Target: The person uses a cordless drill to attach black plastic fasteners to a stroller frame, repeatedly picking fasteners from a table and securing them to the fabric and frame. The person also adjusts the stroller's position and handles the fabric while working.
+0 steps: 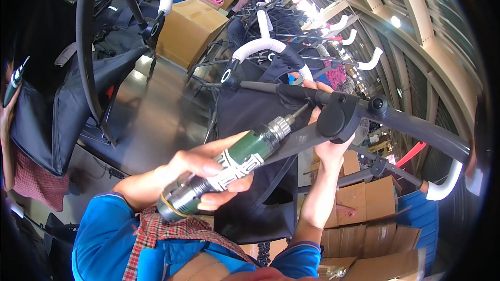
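Against the stroller frame (401, 122), left hand (208, 169) grips the power screwdriver (234, 164)

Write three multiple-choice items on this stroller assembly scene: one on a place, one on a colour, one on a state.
1. Where does the bit of the power screwdriver point?
A. at the black hinge joint on the frame
B. at a cardboard box
C. at the floor

2. What colour is the screwdriver's body?
A. red
B. green
C. yellow

3. What does the right hand do?
A. hangs free
B. holds a box
C. grips the frame at the joint

Answers:
1 A, the bit runs up to the joint.
2 B, a green barrel shows in the left hand.
3 C, the fingers wrap the frame.
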The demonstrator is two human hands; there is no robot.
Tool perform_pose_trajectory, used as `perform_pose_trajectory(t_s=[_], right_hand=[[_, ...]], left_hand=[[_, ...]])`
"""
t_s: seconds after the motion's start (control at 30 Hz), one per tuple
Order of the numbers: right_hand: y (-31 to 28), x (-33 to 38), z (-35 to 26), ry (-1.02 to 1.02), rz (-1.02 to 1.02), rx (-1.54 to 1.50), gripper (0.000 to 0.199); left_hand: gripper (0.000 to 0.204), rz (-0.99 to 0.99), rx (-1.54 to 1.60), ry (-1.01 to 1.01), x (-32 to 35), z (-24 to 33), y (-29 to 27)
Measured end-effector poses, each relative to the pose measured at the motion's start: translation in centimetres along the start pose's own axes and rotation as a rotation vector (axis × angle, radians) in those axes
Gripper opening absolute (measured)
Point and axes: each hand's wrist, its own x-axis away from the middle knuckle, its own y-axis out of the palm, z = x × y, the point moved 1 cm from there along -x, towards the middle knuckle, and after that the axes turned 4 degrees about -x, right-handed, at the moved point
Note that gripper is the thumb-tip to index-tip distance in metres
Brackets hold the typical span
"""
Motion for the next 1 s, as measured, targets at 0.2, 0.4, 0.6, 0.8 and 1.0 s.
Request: perform_pose_trajectory(t_s=[0.2, 0.4, 0.6, 0.8, 1.0], right_hand=[[-0.2, 0.4, -1.0, 0.121, -0.026, -0.019, 0.044], [0.2, 0.1, 0.2, 0.034, 0.08, 0.081, 0.039], [0.7, 0.5, 2.0, -0.059, 0.148, -0.095, 0.04], [0.5, 0.4, 1.3, -0.178, 0.172, 0.074, 0.028], [1.3, 0.6, 2.7, -0.161, 0.177, -0.035, 0.043]], left_hand=[[0.087, -0.023, -0.053, 0.006, -0.3, -0.3, -0.5], [0.084, 0.045, -0.079, 0.041, -0.3, -0.5, 0.1], [0.089, 0.004, 0.075, 0.027, 0.1, -0.4, -1.0], [0.088, -0.052, 0.039, 0.005, 0.1, -0.3, -1.6], [0.087, -0.041, -0.004, -0.007, -0.1, -0.3, -2.0]])
